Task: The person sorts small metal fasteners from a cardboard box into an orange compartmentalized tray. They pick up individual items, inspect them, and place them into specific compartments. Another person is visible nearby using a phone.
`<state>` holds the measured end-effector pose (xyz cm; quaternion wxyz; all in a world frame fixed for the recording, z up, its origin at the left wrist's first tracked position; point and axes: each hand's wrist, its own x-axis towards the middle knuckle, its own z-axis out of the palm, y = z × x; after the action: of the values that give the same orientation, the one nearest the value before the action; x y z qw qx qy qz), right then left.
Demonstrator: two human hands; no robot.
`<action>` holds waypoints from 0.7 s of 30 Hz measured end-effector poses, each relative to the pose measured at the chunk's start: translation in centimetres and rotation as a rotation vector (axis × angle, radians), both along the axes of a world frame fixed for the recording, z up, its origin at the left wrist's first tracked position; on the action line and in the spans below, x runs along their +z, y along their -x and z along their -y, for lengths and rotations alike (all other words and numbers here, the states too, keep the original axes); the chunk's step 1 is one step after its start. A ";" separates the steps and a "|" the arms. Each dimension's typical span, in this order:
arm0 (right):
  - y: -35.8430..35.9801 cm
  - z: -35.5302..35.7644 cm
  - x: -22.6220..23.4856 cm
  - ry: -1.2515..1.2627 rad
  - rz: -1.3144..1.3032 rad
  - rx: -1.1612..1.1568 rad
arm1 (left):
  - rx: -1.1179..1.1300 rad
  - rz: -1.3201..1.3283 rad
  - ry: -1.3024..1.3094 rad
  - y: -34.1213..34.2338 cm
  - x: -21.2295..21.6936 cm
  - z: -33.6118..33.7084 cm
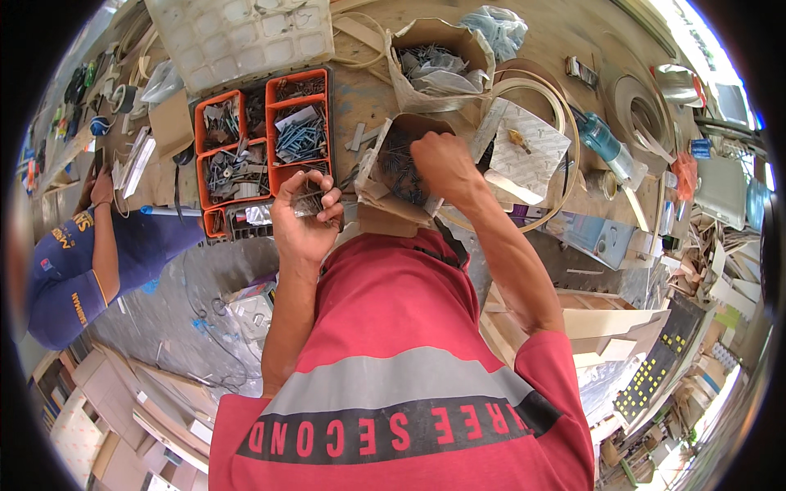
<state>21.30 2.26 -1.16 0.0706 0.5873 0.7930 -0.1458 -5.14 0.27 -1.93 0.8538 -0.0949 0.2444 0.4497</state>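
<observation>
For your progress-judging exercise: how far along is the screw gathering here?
Done: the left hand already holds a bundle of dark screws. In hand: the right hand is reaching into the torn brown cardboard box of screws. Left: many screws remain in that box.

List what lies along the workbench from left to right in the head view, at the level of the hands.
Co-worker's hand → orange organizer tray of screws → left hand holding a bunch of screws → small cardboard box of screws → right hand reaching into that box → blue power tool.
</observation>
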 end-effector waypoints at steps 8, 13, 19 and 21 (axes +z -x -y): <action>1.0 -1.1 -2.6 -0.193 -0.213 0.054 | 0.016 0.000 0.031 0.7 -1.1 0.4; 2.5 -1.3 -3.0 -0.029 -0.080 0.107 | 0.022 0.003 0.009 0.3 -0.1 0.4; 1.3 -0.6 -3.0 -0.035 -0.052 0.181 | 0.041 0.002 -0.006 0.8 -0.3 0.5; 0.9 -0.9 -3.0 -0.020 -0.063 0.159 | 0.045 -0.011 0.021 1.0 -0.4 0.7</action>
<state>20.42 3.13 -4.13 0.0512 0.5185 0.8402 -0.1500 -6.10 -0.47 -2.35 0.8411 -0.1067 0.2517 0.4667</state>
